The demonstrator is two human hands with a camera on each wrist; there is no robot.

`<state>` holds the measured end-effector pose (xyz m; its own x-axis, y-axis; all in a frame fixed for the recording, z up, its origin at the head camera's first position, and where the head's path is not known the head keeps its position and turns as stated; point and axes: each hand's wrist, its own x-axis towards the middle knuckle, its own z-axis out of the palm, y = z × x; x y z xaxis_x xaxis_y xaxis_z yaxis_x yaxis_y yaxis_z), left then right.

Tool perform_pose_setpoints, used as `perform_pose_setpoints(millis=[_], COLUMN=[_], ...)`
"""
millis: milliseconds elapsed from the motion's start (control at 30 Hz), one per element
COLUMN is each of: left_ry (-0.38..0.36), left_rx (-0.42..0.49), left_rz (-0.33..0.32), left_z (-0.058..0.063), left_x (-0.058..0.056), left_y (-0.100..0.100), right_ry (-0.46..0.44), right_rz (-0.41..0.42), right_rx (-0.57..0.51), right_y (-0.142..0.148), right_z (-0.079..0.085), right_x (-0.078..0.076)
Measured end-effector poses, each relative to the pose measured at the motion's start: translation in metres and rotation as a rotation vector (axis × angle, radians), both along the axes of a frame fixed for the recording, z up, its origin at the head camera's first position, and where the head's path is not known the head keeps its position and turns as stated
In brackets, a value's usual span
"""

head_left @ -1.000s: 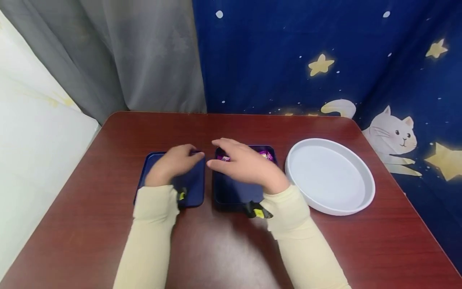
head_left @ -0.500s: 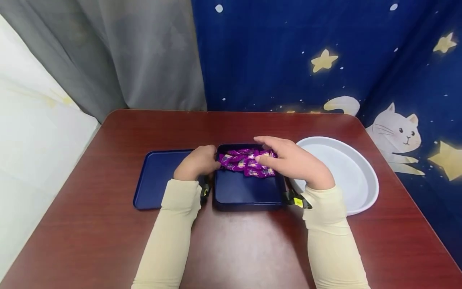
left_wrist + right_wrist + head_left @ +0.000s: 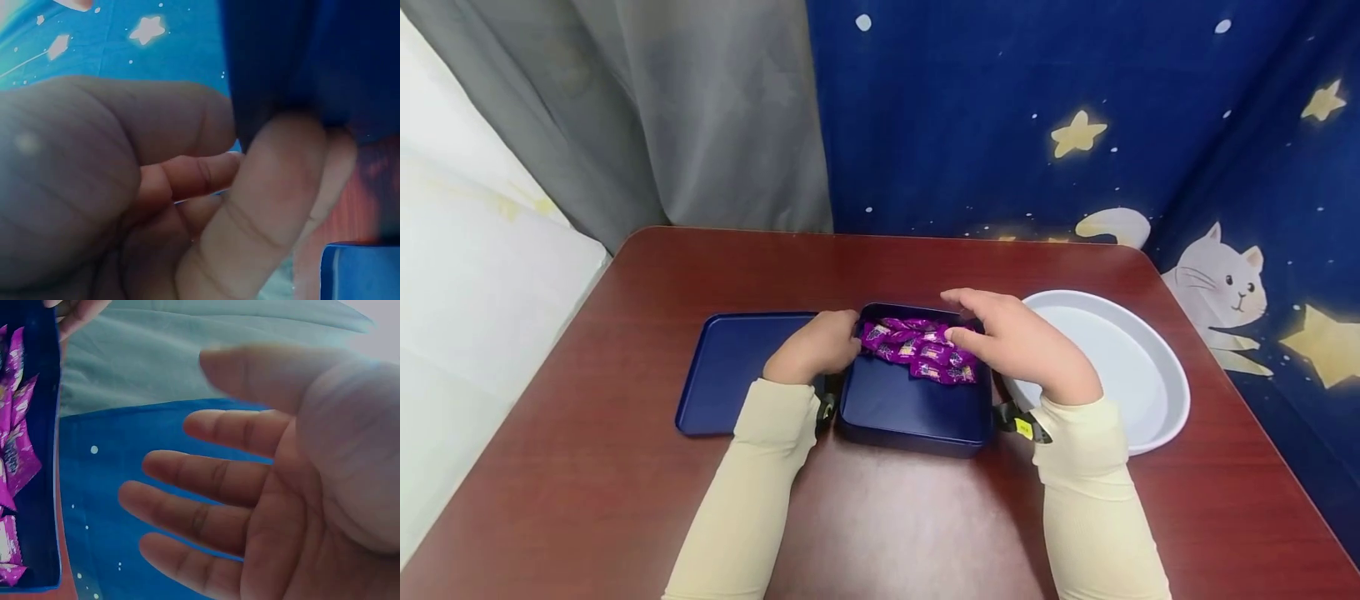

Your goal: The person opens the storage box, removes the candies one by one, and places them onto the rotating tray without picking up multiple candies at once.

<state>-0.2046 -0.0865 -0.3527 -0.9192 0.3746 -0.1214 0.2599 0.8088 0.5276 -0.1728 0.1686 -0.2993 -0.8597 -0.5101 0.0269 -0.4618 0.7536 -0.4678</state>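
Note:
A dark blue rectangular box sits at the middle, slightly turned and tilted in the head view. Several purple-wrapped candies are bunched across its far half. My left hand grips the box's left wall, and the left wrist view has thumb and fingers on either side of that wall. Over the box's far right corner hovers my right hand. Its fingers are spread and relaxed in the right wrist view, with nothing held and the candies off to one side.
Left of the box lies a shallow blue tray or lid, partly behind the left hand. A round white tray stands at the right, overlapped by the right forearm. Curtains hang beyond the table.
Both hands have moved right from above the tray and box, the left one onto the box's left wall. Lately the box has turned slightly, its front right corner coming nearer.

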Motion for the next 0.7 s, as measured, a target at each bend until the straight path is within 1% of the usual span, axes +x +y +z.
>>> perform_pose_setpoints(millis=[133,233,300,467,600,700], left_ry=[-0.019,-0.03,-0.029,-0.033,-0.015,-0.015], left_rx=[0.028,0.026,0.006,-0.027,-0.009,0.004], left_rz=[-0.004,-0.011,-0.019,-0.056,-0.076,-0.07], left_z=[0.002,0.002,0.002,-0.001,0.0,-0.004], left_x=[-0.002,-0.003,-0.003,-0.004,-0.005,-0.003], left_y=[-0.003,-0.006,-0.007,-0.006,-0.005,-0.003], right_ry=[0.031,0.023,0.009,-0.008,0.003,-0.01], right_rz=[0.019,0.021,0.014,0.012,0.036,0.034], right_rx=[-0.003,-0.002,0.013,0.099,0.161,0.186], right_y=[-0.006,-0.011,-0.015,-0.023,-0.029,-0.03], right_z=[-0.004,-0.009,-0.014,-0.028,-0.037,-0.044], right_x=[-0.007,-0.012,-0.015,-0.02,-0.023,-0.024])
